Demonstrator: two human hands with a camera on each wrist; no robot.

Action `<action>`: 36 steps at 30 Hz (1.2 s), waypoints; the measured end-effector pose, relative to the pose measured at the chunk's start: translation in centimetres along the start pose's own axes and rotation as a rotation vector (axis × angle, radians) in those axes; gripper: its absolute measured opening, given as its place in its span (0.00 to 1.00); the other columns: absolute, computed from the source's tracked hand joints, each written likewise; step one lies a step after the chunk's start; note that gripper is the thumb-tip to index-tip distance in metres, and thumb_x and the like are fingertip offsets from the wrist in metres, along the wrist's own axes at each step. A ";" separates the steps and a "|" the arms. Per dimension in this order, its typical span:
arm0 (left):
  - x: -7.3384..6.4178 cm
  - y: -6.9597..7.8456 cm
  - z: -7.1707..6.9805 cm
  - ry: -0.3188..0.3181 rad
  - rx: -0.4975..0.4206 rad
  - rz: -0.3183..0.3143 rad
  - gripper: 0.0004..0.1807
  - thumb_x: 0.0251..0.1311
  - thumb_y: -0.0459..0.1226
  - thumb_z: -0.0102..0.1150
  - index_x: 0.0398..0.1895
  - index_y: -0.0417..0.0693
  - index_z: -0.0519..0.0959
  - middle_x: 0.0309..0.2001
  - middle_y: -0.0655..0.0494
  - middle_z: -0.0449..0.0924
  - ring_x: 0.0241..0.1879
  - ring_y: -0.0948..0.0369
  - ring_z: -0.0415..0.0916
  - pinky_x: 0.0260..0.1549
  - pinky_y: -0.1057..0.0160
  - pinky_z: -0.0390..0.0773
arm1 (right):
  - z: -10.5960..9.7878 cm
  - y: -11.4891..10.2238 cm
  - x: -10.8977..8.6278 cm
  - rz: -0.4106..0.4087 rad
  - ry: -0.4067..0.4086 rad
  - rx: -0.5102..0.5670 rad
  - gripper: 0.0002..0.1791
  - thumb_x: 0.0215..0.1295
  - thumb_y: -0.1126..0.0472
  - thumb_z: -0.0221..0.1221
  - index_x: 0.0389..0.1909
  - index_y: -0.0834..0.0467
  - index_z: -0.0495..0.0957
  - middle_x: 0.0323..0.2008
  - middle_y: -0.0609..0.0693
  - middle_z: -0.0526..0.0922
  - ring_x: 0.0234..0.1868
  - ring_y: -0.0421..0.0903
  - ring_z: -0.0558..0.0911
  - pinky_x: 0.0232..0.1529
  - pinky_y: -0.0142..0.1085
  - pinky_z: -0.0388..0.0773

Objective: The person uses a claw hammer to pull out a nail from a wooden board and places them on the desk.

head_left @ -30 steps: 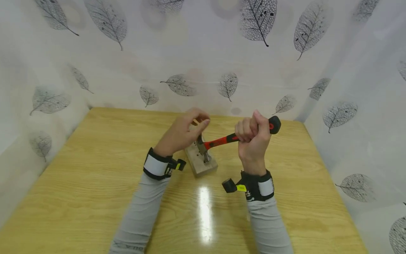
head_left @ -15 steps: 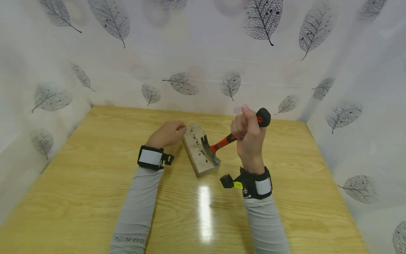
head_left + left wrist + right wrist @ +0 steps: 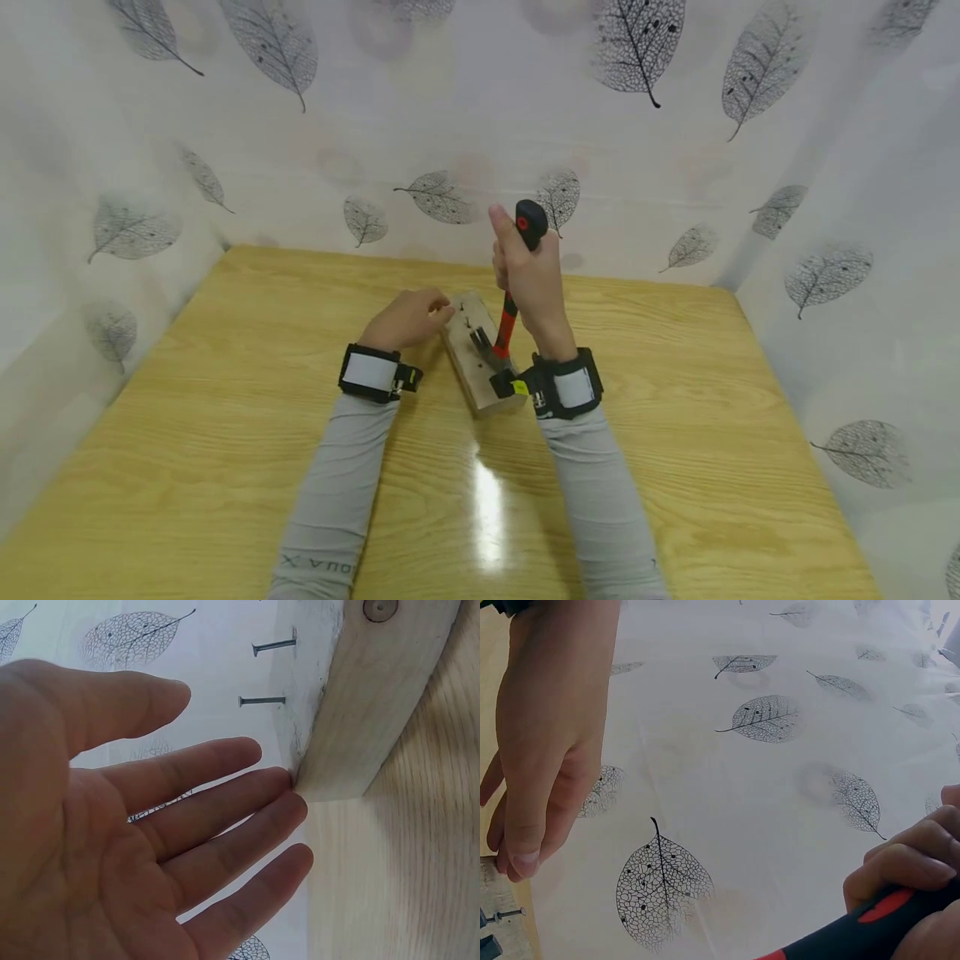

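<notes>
A pale wooden block (image 3: 474, 385) lies on the table, with several nails and dark holes along its top. In the left wrist view, two nails (image 3: 262, 700) stick out of the block's face. My left hand (image 3: 405, 321) lies along the block's left side, its fingers extended and spread, with fingertips right at the block's corner. My right hand (image 3: 536, 279) grips the black-and-red handle of a claw hammer (image 3: 505, 327), thumb up near the butt end. The hammer's head is low over the block, claw toward the nails; its striking face is hidden behind the right wrist camera.
The wood-grain table (image 3: 225, 400) reaches out on both sides of the block. A pale curtain with leaf prints (image 3: 465, 108) hangs along its back and sides. Both wrists wear black straps with cameras (image 3: 371, 372).
My right hand has swung left with the hammer, its handle now steeper over the block. My left hand, earlier near the hammer's claw, has drawn back to the block's left side.
</notes>
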State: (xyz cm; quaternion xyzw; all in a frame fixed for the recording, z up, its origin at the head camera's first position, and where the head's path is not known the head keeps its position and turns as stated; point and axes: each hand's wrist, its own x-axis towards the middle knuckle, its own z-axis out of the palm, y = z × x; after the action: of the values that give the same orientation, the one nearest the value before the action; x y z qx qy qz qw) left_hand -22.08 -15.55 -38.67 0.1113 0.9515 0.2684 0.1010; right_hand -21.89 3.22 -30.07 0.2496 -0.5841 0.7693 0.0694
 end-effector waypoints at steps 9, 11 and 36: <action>0.2 -0.3 0.0 0.004 0.020 0.000 0.23 0.72 0.47 0.45 0.61 0.42 0.75 0.57 0.45 0.78 0.54 0.51 0.73 0.55 0.48 0.74 | 2.4 -1.7 0.9 0.126 0.031 -0.121 0.26 0.73 0.54 0.52 0.13 0.54 0.61 0.06 0.41 0.59 0.07 0.40 0.55 0.09 0.28 0.53; 0.1 -0.3 -0.1 0.000 0.017 -0.006 0.23 0.72 0.47 0.45 0.61 0.42 0.75 0.57 0.46 0.78 0.53 0.52 0.73 0.54 0.48 0.75 | 2.7 -1.3 1.4 0.160 0.021 -0.141 0.27 0.72 0.53 0.52 0.11 0.54 0.60 0.06 0.40 0.58 0.07 0.40 0.55 0.08 0.28 0.53; 0.5 -0.4 0.3 -0.012 -0.018 -0.033 0.23 0.72 0.48 0.45 0.60 0.44 0.75 0.55 0.48 0.79 0.44 0.56 0.74 0.48 0.52 0.78 | 3.5 5.8 7.0 0.315 0.116 -0.425 0.31 0.62 0.32 0.54 0.16 0.55 0.66 0.09 0.43 0.63 0.08 0.40 0.62 0.07 0.30 0.57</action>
State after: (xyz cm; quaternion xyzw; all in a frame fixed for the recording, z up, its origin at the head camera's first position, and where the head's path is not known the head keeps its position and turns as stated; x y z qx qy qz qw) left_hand -22.58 -15.59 -39.22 0.0963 0.9502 0.2745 0.1120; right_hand -29.23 -3.10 -31.19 0.0912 -0.7590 0.6438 0.0328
